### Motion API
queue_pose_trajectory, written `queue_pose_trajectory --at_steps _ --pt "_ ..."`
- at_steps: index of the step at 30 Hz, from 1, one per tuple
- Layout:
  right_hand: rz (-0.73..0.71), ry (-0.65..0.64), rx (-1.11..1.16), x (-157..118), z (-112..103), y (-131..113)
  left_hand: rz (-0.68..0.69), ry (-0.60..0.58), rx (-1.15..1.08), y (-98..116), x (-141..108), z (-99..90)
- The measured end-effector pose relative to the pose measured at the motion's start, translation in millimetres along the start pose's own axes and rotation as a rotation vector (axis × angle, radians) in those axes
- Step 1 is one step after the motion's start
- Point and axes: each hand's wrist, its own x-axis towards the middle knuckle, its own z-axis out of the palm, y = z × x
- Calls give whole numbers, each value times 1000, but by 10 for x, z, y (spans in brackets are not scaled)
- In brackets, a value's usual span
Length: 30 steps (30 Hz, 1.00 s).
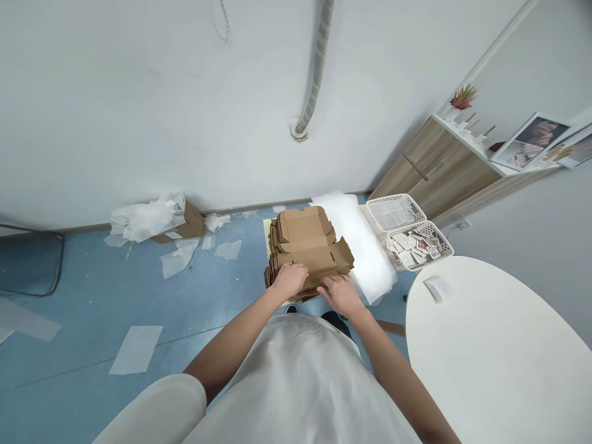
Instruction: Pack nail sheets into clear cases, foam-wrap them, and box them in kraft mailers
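A flattened cardboard mailer box (308, 243) lies on top of a stack of similar brown blanks, its right side flap raised. My left hand (291, 280) is closed with bent fingers at the near left part of this top box. At its near right edge, my right hand (343, 295) has its fingers curled onto the cardboard; the thumb points toward the left hand. My palms hide part of the near edge. Right beside the stack is a pile of white foam sheets (358, 240).
Beyond the foam sheets are a white basket (398, 211) with clear packets and another basket (444, 237) of printed cards. A round white table (494, 345) stands at right, a wooden cabinet (444, 166) behind. Wrapping scraps (136, 349) and a carton (187, 223) lie on the blue floor.
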Motion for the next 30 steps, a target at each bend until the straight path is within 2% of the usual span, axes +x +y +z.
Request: queue_pose_trajectory --at_steps 2,5,10,12,16,21,26,30 --pt "37 -23 23 -12 95 24 23 62 -19 -1 -11 -42" --pt "102 20 232 -7 96 131 47 166 -48 3 -57 -107" --pt "513 352 632 74 -151 324 125 236 -60 27 -174 -141" --pt "594 416 732 130 -247 377 172 237 -61 37 -208 -123" --pt "602 410 809 238 -344 466 229 238 -113 41 -240 -72" --pt "555 398 760 284 -346 526 221 256 -99 14 -260 -65" --pt "460 550 784 303 -379 442 188 296 -80 -6 -312 -114" --pt "435 717 842 296 -428 383 61 412 -96 -44 -343 -137"
